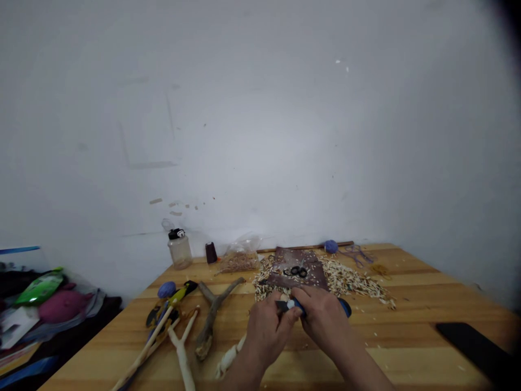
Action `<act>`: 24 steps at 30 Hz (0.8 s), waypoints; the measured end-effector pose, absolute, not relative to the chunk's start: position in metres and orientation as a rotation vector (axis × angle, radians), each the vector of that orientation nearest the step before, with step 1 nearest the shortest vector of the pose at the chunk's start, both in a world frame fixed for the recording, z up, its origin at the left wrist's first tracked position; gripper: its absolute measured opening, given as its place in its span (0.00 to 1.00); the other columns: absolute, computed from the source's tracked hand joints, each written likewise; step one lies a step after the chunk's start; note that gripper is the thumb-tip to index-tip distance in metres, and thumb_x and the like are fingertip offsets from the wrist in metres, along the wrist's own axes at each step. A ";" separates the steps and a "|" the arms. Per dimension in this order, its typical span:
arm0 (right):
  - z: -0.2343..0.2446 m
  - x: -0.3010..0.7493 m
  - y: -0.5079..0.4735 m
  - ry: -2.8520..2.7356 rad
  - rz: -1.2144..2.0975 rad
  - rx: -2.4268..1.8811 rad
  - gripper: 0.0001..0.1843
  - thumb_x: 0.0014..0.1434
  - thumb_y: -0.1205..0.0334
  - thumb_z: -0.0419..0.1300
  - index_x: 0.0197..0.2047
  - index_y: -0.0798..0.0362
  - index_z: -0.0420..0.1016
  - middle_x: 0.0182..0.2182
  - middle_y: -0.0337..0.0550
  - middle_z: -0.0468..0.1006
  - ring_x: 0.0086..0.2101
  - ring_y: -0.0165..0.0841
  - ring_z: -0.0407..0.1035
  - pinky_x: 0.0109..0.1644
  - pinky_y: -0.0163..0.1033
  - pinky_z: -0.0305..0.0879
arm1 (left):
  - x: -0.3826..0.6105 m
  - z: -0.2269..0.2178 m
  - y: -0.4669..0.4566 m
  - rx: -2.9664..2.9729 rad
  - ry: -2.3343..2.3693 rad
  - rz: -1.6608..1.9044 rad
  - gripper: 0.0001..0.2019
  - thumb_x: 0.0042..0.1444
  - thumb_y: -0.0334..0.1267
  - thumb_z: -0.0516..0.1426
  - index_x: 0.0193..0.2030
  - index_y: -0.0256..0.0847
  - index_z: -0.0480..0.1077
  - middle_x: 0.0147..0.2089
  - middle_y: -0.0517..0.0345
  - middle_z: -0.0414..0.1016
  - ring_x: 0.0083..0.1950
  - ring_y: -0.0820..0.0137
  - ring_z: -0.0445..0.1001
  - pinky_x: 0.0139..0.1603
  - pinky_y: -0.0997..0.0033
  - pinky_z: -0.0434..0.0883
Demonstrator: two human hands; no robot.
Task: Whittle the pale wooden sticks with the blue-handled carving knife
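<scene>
My right hand (323, 317) is shut around a blue-handled knife (321, 306), with the handle's end showing past my knuckles and a dark part at the front. My left hand (266, 331) curls around a small pale piece of wood (284, 297), mostly hidden by my fingers, right beside the knife's front end. Just beyond my hands, wood shavings (340, 281) lie scattered around a dark brown mat (299, 260). Black scissors (296, 272) rest on that mat.
On the wooden table (407, 309) are a forked branch (209, 320), peeled sticks (181, 353), a clear bottle (179, 251), a bag of shavings (240, 259), blue yarn (331, 246) and a black slab (472, 350). Cluttered bags (52, 304) sit left of the table, and a white wall (260, 136) stands behind.
</scene>
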State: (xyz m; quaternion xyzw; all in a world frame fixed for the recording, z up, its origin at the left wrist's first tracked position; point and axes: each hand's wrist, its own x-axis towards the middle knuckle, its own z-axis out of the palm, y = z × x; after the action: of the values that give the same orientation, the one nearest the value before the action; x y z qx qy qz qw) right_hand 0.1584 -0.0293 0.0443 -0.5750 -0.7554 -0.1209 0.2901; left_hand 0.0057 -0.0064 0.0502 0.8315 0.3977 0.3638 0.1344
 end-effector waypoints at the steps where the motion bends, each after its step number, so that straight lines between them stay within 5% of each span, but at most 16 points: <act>1: 0.045 0.157 -0.030 -2.009 -0.321 -1.545 0.10 0.54 0.71 0.52 0.35 0.49 0.70 0.31 0.40 0.74 0.32 0.32 0.68 0.34 0.33 0.55 | 0.006 0.049 -0.006 2.422 1.160 1.071 0.16 0.59 0.49 0.48 0.28 0.41 0.64 0.25 0.58 0.71 0.27 0.69 0.68 0.28 0.73 0.57; 11: 0.040 0.183 -0.017 -1.690 -0.344 -1.808 0.12 0.54 0.70 0.52 0.39 0.47 0.71 0.31 0.39 0.78 0.29 0.33 0.71 0.28 0.34 0.51 | 0.006 0.039 -0.009 2.450 1.255 1.329 0.16 0.62 0.46 0.44 0.27 0.43 0.61 0.21 0.59 0.67 0.24 0.69 0.67 0.27 0.71 0.56; 24: 0.042 0.162 -0.019 -1.558 0.145 -1.181 0.15 0.60 0.52 0.50 0.31 0.51 0.71 0.24 0.37 0.73 0.25 0.30 0.66 0.30 0.32 0.60 | 0.002 0.054 -0.014 2.252 0.925 1.225 0.13 0.63 0.39 0.41 0.39 0.42 0.66 0.32 0.56 0.70 0.35 0.68 0.68 0.37 0.71 0.63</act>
State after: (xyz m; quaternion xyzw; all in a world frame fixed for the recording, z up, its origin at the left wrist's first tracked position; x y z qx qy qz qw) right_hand 0.1618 -0.0191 0.0419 -0.5002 -0.6601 0.0613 0.5571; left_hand 0.0017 -0.0143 0.0538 0.8084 0.3320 0.4399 0.2066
